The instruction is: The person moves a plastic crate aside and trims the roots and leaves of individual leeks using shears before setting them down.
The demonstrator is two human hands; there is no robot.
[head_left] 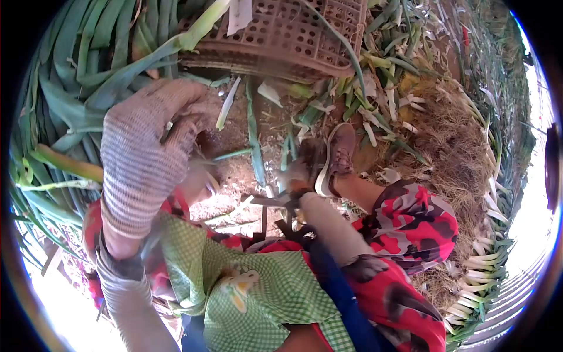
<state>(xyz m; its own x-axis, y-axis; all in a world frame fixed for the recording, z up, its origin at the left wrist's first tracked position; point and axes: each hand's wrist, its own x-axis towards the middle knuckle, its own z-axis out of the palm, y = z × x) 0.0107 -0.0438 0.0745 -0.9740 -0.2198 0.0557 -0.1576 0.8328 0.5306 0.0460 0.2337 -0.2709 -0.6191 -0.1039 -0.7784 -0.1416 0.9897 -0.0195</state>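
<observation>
Our left gloved hand (143, 138): bent at the fingers, thumb standing apart from the forefinger; whether the blurred tips pinch anything, we cannot tell. Our right hand (296, 172): blurred, low over the ground beside a dark metal-looking bar (267, 201); whether it is closed or holding, we cannot tell.

Work finished, as we judge it: a large heap of cut roots (448, 144), well to the right of our right hand; beyond it, leeks with clean white ends (478, 281) laid in a curving row. Leaf scraps (253, 138), loose, between our hands and beyond them. Work left: uncertain. Long-leaved leeks (70, 108) lie in a thick pile just beside our left hand, their nearer leaves passing behind it; bases mostly hidden, so we cannot tell whether these are trimmed.

Also listed: one perforated plastic crate (264, 50), beyond our left hand and apart from it; one shoe (342, 152), just right of our right hand.
</observation>
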